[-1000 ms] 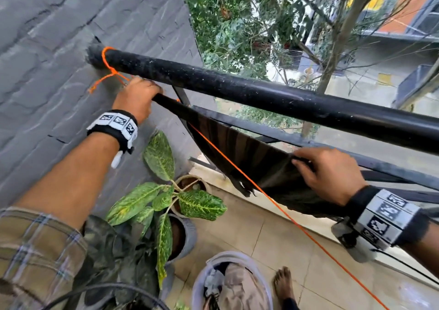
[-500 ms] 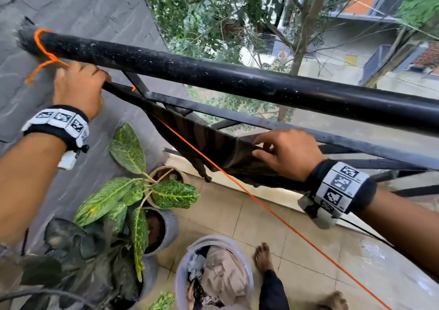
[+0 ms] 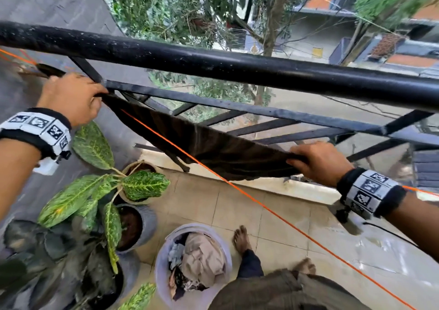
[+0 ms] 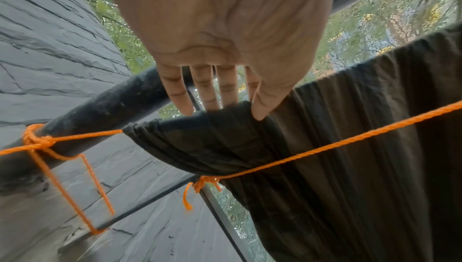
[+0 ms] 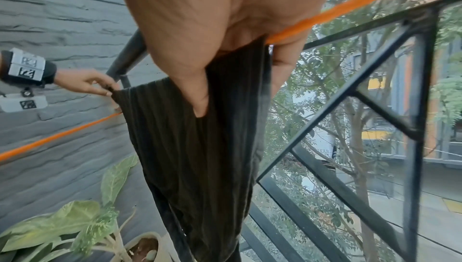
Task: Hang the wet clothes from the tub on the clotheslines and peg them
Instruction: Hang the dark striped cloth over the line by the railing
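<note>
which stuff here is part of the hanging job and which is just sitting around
In the job:
- dark cloth, held by left hand and right hand
- orange clothesline
- tub of clothes

Just there:
- potted plants
- black railing
- grey wall

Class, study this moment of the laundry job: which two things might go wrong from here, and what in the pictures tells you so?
1. No peg shows on the dark cloth; only the left hand and right hand hold it on the orange clothesline, so letting go may let it slide.
2. It hangs beside the open railing, so it might slip outside.
</note>
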